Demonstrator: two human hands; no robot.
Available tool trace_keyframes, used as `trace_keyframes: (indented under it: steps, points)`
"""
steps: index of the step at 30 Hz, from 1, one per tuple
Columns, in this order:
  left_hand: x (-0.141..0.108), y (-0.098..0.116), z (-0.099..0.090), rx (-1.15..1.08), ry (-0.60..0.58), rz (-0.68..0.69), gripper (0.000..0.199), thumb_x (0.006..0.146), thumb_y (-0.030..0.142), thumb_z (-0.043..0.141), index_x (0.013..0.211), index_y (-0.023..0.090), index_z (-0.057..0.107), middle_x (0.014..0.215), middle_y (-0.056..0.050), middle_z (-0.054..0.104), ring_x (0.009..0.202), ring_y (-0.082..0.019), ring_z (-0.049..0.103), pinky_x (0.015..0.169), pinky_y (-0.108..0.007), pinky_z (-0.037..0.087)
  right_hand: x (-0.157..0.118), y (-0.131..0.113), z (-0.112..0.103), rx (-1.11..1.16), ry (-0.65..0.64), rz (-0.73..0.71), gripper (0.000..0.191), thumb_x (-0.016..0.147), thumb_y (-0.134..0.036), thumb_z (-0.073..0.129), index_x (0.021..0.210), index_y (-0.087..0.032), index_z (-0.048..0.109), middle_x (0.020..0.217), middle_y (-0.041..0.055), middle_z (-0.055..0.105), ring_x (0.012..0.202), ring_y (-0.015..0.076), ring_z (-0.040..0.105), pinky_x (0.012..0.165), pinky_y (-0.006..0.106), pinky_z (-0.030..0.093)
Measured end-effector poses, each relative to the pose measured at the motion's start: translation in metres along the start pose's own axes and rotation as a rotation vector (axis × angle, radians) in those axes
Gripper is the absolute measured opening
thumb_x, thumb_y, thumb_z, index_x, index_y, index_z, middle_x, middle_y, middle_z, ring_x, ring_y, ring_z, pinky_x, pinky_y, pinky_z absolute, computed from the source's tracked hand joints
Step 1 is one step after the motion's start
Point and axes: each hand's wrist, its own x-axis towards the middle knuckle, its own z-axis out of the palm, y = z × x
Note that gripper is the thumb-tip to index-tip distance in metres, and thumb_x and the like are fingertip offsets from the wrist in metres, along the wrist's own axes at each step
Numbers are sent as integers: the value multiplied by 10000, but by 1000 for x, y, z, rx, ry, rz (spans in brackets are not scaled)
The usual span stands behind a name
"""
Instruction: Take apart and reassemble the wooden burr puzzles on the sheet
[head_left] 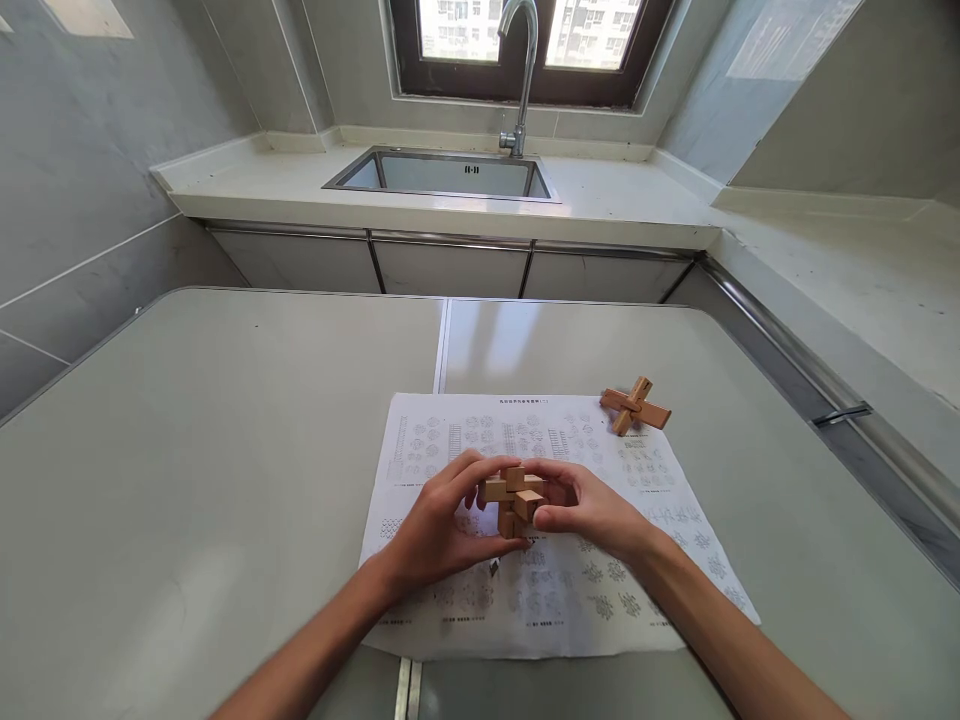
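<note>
Between my two hands is a wooden block puzzle (pixel 514 500) of interlocked light-brown pieces, over the middle of a printed sheet (pixel 562 640). My left hand (pixel 448 520) grips it from the left, fingers along its top and thumb under its lower edge. From the right, my right hand (pixel 585 505) holds it, index finger near the top and thumb at the front right piece. A second wooden puzzle (pixel 635 405), cross-shaped and darker, lies at the sheet's upper right corner, touched by neither hand.
The sheet lies on a pale table (pixel 187 450) with a seam down its middle. Beyond the table's far edge stand a white counter (pixel 615 195), a sink (pixel 450 175), a tall faucet (pixel 531 60) and a window. A metal rail (pixel 795 365) runs along the right.
</note>
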Motion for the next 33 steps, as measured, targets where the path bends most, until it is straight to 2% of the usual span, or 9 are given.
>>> trace_keyframes:
  steps: [4,7,10,13,16,18,21,26,33]
  points:
    - [0,0,1,-18,-6,11,795,763,273,928,1452,391,549,1201,-39,580,946,-175,604,749,-288,540,1,-2,6,0,-2,-15,611,768,-433,933,1276,-228,663,1203,100,732,1101,274,716,924,390,572]
    - [0,0,2,-19,-4,16,808,757,267,934,1453,391,542,1264,-47,591,959,-176,607,731,-277,526,1,-3,9,-33,18,-40,623,764,-441,936,1264,-233,629,1172,91,725,1064,262,720,884,372,581]
    - [1,1,2,-25,-3,4,763,774,312,925,1433,353,542,1192,-38,655,878,-163,591,696,-274,501,0,-3,10,-80,30,-84,664,791,-568,882,1288,-249,577,1234,107,705,1099,277,711,901,392,579]
    - [2,1,1,-33,39,-22,720,776,358,921,1399,316,561,1148,-40,674,849,-162,584,667,-271,483,-2,-3,11,-184,82,-113,579,910,-688,693,1268,-255,551,1202,107,713,987,251,722,892,412,576]
    - [4,3,0,-53,81,-49,709,763,367,930,1374,296,578,1117,-34,674,854,-164,592,669,-270,492,-2,-1,12,-338,167,-140,428,1015,-626,575,1228,-254,563,1052,71,726,841,215,699,808,373,567]
    - [4,4,-1,-64,89,-58,700,760,363,932,1364,289,586,1106,-31,673,873,-170,603,698,-278,510,-2,1,13,-460,223,-209,360,1046,-581,542,1159,-245,607,1028,67,708,823,207,670,751,336,541]
    - [5,7,-2,-83,73,-69,684,766,351,928,1358,287,592,1120,-40,664,941,-192,624,729,-286,530,0,2,13,-578,248,-297,356,1072,-554,494,1043,-231,640,1000,64,683,812,198,628,699,305,496]
    - [5,8,-3,-91,38,-59,673,800,329,903,1384,295,571,1152,-45,654,999,-206,635,780,-303,557,-1,1,11,-604,189,-233,397,1094,-561,427,987,-225,610,802,15,645,704,176,576,679,298,456]
    - [0,6,2,-40,23,28,662,872,296,829,1456,328,519,1256,-76,645,1082,-234,660,874,-357,582,-4,-2,12,-526,132,-151,448,1085,-600,416,913,-225,589,723,3,608,691,184,569,677,307,444]
